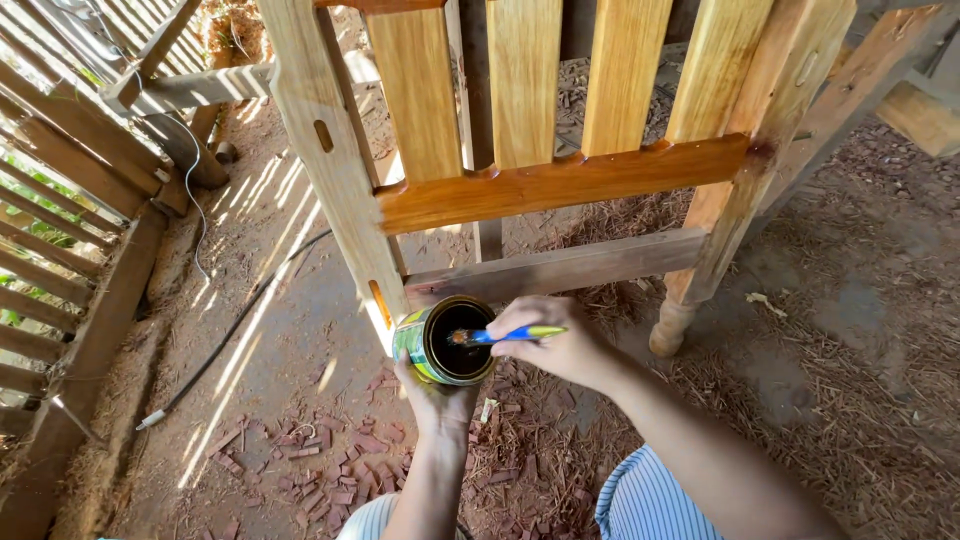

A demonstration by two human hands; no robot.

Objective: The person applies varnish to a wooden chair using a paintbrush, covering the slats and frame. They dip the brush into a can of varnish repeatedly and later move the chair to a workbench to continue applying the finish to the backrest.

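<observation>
Right hand (560, 350) holds brush (500, 336) level, bristles pointing left into can (445, 342).

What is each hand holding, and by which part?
Left hand cups the open round green tin can from below; right hand pinches the blue-handled brush by its handle.

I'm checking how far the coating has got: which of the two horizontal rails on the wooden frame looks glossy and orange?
The upper rail, with the scalloped top edge under the slats. The lower rail, just above the tin, is dull grey-brown.
</observation>
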